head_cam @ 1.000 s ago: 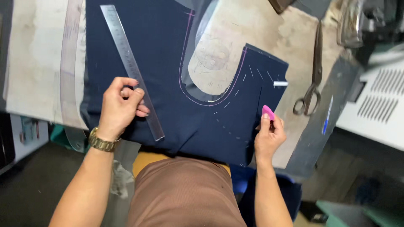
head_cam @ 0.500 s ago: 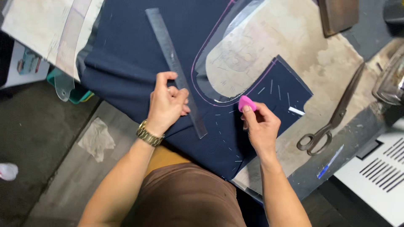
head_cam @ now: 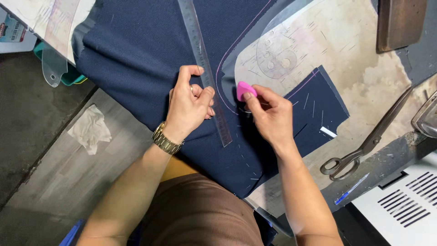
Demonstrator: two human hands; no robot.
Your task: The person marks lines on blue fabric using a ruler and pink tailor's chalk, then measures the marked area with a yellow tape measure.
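One pkg only: white box w/ red-blue print [head_cam: 16, 32], top-left corner, partly under pale paper.

Navy blue cloth [head_cam: 136, 59] marked with white dashes and a pink chalk line, bright pink tailor's chalk [head_cam: 245, 89], clear ruler [head_cam: 205, 68], gold-toned wristwatch [head_cam: 166, 140], dark metal scissors [head_cam: 364, 146] at right, blue pen [head_cam: 350, 189], stained beige table [head_cam: 364, 86]
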